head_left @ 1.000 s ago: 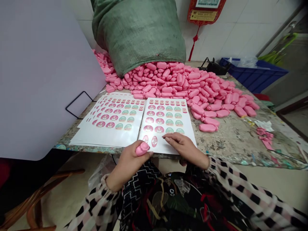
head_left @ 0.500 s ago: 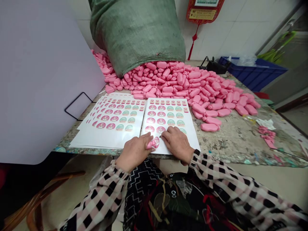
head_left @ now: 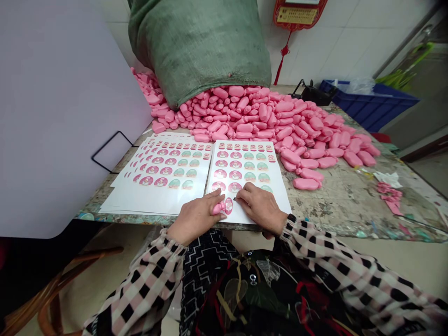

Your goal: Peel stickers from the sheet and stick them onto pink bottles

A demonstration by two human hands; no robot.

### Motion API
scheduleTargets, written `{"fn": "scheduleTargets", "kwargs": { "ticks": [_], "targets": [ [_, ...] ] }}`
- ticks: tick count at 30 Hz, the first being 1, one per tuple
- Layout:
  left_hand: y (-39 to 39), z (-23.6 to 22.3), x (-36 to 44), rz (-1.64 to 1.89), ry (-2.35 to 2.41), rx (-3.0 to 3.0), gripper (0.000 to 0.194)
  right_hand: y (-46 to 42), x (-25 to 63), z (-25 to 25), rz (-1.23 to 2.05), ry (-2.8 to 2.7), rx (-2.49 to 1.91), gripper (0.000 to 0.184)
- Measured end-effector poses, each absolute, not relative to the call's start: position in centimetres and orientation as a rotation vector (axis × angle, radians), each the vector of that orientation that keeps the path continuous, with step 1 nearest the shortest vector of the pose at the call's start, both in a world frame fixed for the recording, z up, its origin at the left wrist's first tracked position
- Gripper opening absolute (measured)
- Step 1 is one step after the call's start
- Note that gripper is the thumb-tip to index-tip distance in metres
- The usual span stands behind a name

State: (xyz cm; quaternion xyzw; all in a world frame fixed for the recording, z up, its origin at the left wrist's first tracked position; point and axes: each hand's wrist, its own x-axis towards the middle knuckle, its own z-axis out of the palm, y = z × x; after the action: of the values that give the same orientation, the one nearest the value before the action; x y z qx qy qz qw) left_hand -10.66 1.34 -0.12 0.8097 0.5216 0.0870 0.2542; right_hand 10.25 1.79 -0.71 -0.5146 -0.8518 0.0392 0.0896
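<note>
My left hand (head_left: 198, 215) is closed around a small pink plastic bottle (head_left: 218, 208), low over the near part of a sticker sheet (head_left: 214, 140). At the bottle's right end sits a rounded pink sticker (head_left: 228, 206); I cannot tell how much of it is stuck down. My right hand (head_left: 259, 205) rests on the same sheet just to the right, fingers pinched on a thin dark pointed tool (head_left: 234, 199), mostly hidden by them. Rows of pink and green labels run across the sheet above both hands.
More sticker sheets (head_left: 150, 199) lie fanned at left, beside a large pale panel (head_left: 70, 116) with a black wire bracket (head_left: 105, 154). Behind, pink bottles (head_left: 280, 123) spill from a green sack (head_left: 206, 51). A blue crate (head_left: 374, 109) stands right; pink scraps (head_left: 390, 196) lie nearer.
The pink sticker by the bottle has turned more upright, and a small gap has opened between it and my right fingers. Both hands stay in nearly the same place; the view shifts slightly.
</note>
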Motion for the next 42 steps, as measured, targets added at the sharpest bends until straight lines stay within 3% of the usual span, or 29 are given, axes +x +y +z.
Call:
{"fn": "scheduleTargets", "kwargs": {
  "ticks": [17, 42],
  "targets": [
    [1.4, -0.1, -10.7, 0.138, 1.451, 2.273, 0.052, 0.7, 10.1, -1.1, 0.297, -2.476, -1.494, 0.025],
    [1.4, 0.1, -10.6, 0.126, 1.454, 2.268, 0.054, 1.5, 10.5, -0.9, 0.243, -2.498, -1.513, 0.027]
  ]
}}
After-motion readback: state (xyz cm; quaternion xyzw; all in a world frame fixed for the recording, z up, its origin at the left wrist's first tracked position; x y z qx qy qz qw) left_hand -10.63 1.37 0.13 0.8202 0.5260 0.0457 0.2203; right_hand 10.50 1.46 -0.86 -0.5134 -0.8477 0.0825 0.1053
